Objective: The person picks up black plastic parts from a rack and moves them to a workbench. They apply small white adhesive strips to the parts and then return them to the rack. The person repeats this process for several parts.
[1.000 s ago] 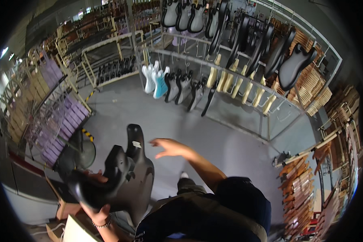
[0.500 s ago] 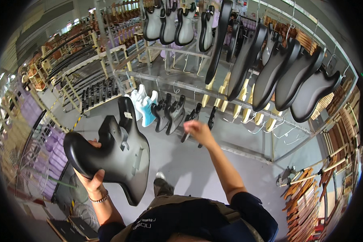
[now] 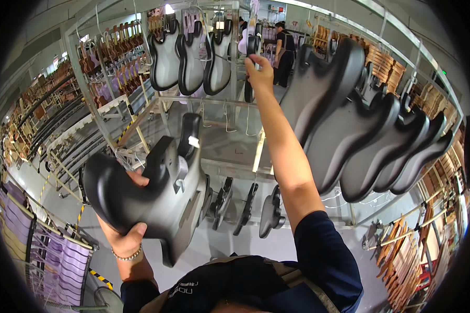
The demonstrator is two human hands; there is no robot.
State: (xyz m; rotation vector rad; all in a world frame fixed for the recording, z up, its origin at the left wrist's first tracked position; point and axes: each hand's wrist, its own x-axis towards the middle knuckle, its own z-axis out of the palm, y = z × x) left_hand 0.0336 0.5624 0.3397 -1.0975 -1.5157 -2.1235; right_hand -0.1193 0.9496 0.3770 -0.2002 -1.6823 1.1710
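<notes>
A metal rack (image 3: 90, 91) carries grey, black-edged guitar bodies (image 3: 167, 57); a loose guitar body (image 3: 156, 208) tilts in front, lower left; the left hand (image 3: 125, 238) grips its edge, fingers wrapped round; the right hand (image 3: 261, 75), fingers curled, is at a hanging dark piece (image 3: 249, 89), grip unclear.

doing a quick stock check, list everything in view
Held guitar body: one, grey with black edges, left of centre
Left-rack bodies: three, grey with black edges, hanging upper left
Right-rack bodies: about five, grey and black, hanging right
Edge-on body: one, dark, upper centre
Lower bodies: at least three, dark, hanging below centre
Metal rack: one, grey, ahead
Stacked pieces: many, lilac, lower left
Wooden pieces: many, brown, lower right
Co-worker: at least one, dark clothes, background
Left grip: one, bare, on held guitar body
Right grip: one, bare, beside edge-on body, contact unclear
</notes>
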